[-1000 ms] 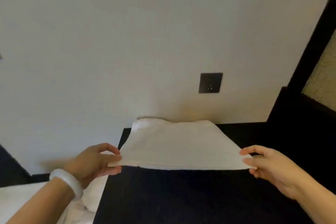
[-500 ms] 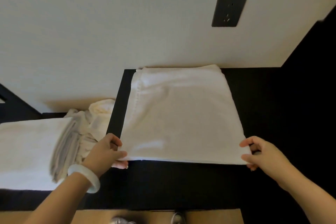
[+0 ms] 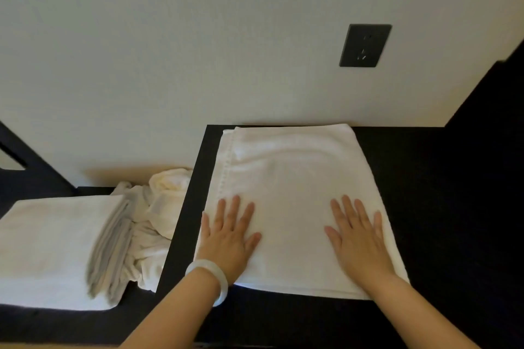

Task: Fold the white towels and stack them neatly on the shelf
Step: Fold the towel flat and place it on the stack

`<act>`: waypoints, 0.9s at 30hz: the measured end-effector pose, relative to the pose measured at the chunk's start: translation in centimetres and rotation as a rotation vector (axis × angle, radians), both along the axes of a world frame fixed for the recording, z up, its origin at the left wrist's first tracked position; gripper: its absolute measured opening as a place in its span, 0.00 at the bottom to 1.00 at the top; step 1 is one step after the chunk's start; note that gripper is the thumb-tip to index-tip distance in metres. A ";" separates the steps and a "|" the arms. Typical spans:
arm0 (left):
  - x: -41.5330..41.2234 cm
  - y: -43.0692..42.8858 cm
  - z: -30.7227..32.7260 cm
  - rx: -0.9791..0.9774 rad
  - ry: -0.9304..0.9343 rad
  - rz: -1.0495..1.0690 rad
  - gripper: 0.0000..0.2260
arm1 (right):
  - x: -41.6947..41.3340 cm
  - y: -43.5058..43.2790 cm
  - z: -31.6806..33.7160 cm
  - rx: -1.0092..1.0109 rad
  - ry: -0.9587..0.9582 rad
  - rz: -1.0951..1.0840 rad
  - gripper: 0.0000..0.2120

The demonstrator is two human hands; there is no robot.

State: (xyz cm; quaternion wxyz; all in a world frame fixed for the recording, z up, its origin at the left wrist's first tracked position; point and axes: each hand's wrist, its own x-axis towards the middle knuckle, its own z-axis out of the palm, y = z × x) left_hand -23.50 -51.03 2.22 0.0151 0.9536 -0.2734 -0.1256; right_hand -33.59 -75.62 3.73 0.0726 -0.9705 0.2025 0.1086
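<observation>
Both palms flat: left hand (image 3: 228, 238), right hand (image 3: 358, 238) pressing folded towel (image 3: 292, 184) on shelf (image 3: 439, 207).

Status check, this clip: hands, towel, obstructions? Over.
No grip: left hand and right hand flat, pressing the folded towel. Towel lies on the dark shelf, far edge by the wall. Nothing in the way; crumpled towels heaped to its left.

One view, worn on my head, tilted forward-down, close above left hand (image 3: 226, 238), right hand (image 3: 360, 241), facing wall (image 3: 198, 37)
</observation>
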 end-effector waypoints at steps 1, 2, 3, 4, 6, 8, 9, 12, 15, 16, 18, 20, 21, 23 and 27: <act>-0.4 0.5 -0.4 0.000 0.019 0.015 0.36 | -0.4 0.0 -0.5 -0.002 0.005 0.017 0.36; -0.9 1.1 -0.7 0.015 0.012 0.029 0.34 | -0.7 0.0 -0.7 0.001 0.025 0.036 0.39; -1.4 1.5 -0.8 0.011 0.029 0.051 0.31 | -1.0 0.0 -0.6 0.011 0.032 0.050 0.40; -1.6 1.8 -1.1 -0.029 -0.022 0.054 0.30 | -1.2 0.0 -0.6 0.031 0.042 0.057 0.38; -1.8 1.9 -0.5 -0.092 0.004 0.050 0.32 | -1.2 -0.3 -0.2 0.124 0.013 0.046 0.35; -1.1 1.6 0.2 -0.158 0.032 0.160 0.33 | -0.9 -1.0 0.5 0.230 -0.225 -0.082 0.33; -0.5 1.4 0.7 -0.187 0.010 0.246 0.32 | -0.7 -1.7 1.0 0.245 -0.343 -0.177 0.29; 2.0 1.0 2.3 -0.209 -0.086 0.463 0.25 | 0.8 -4.2 1.8 0.214 -0.426 -0.397 0.17; 5.0 1.5 2.7 -0.283 0.014 0.627 0.20 | 2.7 -6.4 2.4 0.355 -0.348 -0.558 0.14; 5.7 1.6 2.8 -0.320 0.069 0.673 0.18 | 3.2 -7.0 2.4 0.418 -0.328 -0.607 0.13; 6.6 1.8 3.1 -0.380 0.151 0.711 0.15 | 3.9 -8.1 2.4 0.542 -0.281 -0.694 0.11; 7.1 1.8 3.3 -0.418 0.196 0.714 0.10 | 4.3 -8.9 2.8 0.632 -0.250 -0.753 0.08; 7.4 1.7 3.4 -0.418 0.198 0.713 0.08 | 4.4 -9.1 3.1 0.675 -0.242 -0.764 0.08; 8.0 1.4 3.4 -0.397 0.191 0.709 0.09 | 4.3 -9.5 4.1 0.788 -0.205 -0.752 0.08; 9.0 0.0 3.6 -0.397 0.220 0.690 0.11 | 3.8 -10.4 5.4 1.042 -0.068 -0.747 0.08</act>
